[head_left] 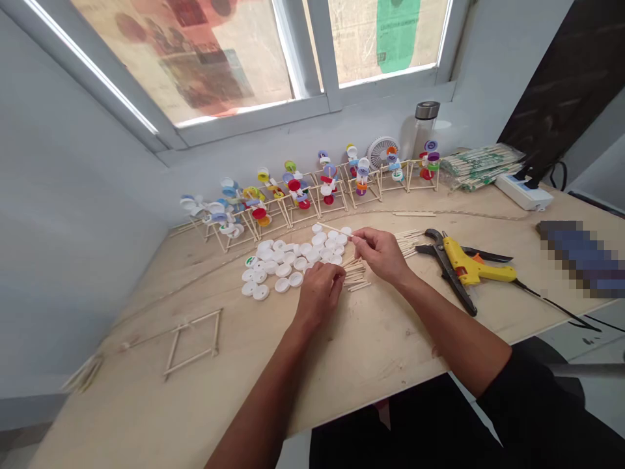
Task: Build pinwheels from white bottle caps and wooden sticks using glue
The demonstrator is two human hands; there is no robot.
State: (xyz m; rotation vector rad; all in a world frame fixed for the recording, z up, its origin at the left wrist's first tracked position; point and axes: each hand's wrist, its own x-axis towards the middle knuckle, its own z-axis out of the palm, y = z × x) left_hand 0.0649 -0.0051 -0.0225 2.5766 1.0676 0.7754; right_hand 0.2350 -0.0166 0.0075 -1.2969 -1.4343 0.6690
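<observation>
The person's right hand has a thin wooden stick pinched at one end, fingers closed on it, the free end pointing left above the far right of the white caps. The left hand is low over the desk by the caps' near edge, fingers curled in; I can't tell whether they hold anything. Short sticks lie between the hands. To the right rests a yellow glue gun beside a black cutter; a stick frame lies near left, and colourful cap models line the far side.
</observation>
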